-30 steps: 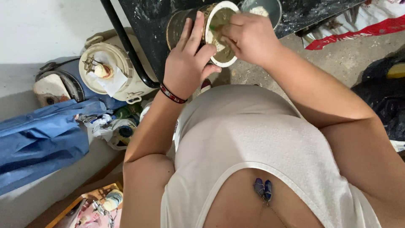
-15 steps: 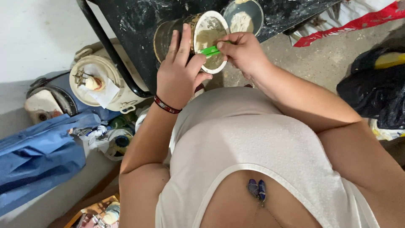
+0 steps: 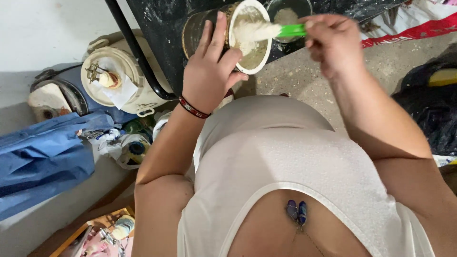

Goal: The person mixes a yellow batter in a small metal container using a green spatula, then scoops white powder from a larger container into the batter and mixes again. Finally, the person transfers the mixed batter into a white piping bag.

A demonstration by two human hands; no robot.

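My left hand [image 3: 209, 71] grips a round tin can [image 3: 200, 26], tilted on its side with its white-rimmed mouth facing right. The can holds pale powder. My right hand [image 3: 333, 40] holds a green scoop [image 3: 285, 31] heaped with powder, its bowl at the can's mouth. A red and black bracelet [image 3: 193, 107] circles my left wrist. Just behind the scoop stands a dark bowl [image 3: 288, 12] with some powder in it, on a black table top [image 3: 157, 19].
A white round appliance [image 3: 119, 81] stands on the floor to the left beside a black table leg [image 3: 138, 52]. Blue fabric [image 3: 43, 157] lies at the far left. A black bag [image 3: 428, 114] is at the right, on a concrete floor [image 3: 295, 81].
My right hand has drawn back to the right from the can's mouth, and the green scoop now shows heaped with powder. The left hand keeps its hold on the can.
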